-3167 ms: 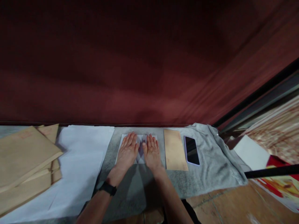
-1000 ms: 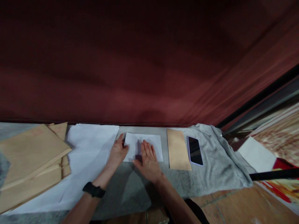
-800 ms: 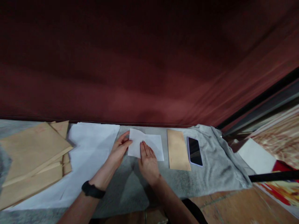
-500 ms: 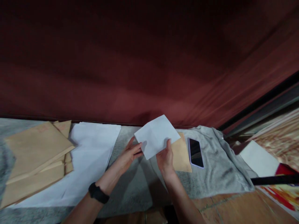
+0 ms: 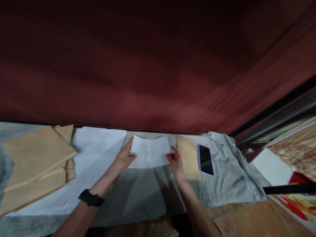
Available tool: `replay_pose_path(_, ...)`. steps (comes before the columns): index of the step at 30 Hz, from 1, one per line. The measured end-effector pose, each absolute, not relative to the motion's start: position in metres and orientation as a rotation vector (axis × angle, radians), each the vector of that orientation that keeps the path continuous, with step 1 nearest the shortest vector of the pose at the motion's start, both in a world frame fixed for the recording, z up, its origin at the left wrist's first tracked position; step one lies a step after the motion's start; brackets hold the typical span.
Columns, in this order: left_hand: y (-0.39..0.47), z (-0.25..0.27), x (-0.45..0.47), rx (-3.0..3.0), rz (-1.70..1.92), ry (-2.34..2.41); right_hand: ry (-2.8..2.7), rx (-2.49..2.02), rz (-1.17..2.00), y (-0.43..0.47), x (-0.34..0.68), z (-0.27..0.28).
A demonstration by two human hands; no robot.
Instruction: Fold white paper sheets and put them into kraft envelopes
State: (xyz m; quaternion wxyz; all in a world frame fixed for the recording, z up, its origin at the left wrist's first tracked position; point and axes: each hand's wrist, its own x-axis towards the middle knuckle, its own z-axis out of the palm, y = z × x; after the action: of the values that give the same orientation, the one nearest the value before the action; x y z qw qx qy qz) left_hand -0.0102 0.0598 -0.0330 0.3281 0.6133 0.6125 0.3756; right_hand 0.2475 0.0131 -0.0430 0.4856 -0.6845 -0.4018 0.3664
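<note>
Between my two hands is a folded sheet of white paper (image 5: 150,153), slightly bowed, above the grey cloth. My left hand (image 5: 124,158) pinches its left edge, thumb on the near face. At the right edge, my right hand (image 5: 175,161) grips the paper between thumb and fingers. A brown envelope (image 5: 189,158) lies just right of my right hand. To the left of my left hand is a stack of white paper (image 5: 98,151), partly covered by several brown envelopes (image 5: 39,154).
A phone (image 5: 205,160) with a pale purple edge lies right of the single envelope. Grey cloth (image 5: 229,174) covers the surface, with a dark red wall (image 5: 148,82) behind it. A white box-like object (image 5: 273,166) and a black bar (image 5: 288,189) stand at the right, above tiled floor (image 5: 247,217).
The folded paper has gone from tilted to level and moved down and left. My left hand, fingers apart before, now grips its left edge. My right hand has shifted to the right edge.
</note>
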Motion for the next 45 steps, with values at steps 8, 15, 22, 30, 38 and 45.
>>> replay_pose_path(8, 0.049, -0.028, -0.011, 1.899, 0.512, 1.824, -1.637, -2.042, 0.365, -0.006, 0.243, -0.043)
replay_pose_path(15, 0.021, -0.037, 0.020, 2.378, 0.604, 1.996, -1.840, -1.898, 0.094, -0.011, 0.228, -0.033)
replay_pose_path(22, -0.015, -0.096, 0.057, 2.730, 0.601, 1.696, -2.156, -1.516, 0.392, -0.028, 0.186, -0.051)
replay_pose_path(30, -0.015, -0.084, 0.052, 2.735, 0.436, 1.726, -2.158, -1.671, 0.268, -0.031, 0.192, -0.058)
replay_pose_path(38, -0.014, -0.084, 0.044, 2.701, 0.474, 1.773, -2.142, -1.678, 0.029, -0.032, 0.197, -0.069)
replay_pose_path(45, -0.012, -0.083, 0.035, 2.644, 0.599, 1.856, -2.117, -1.672, -0.172, -0.032, 0.210, -0.081)
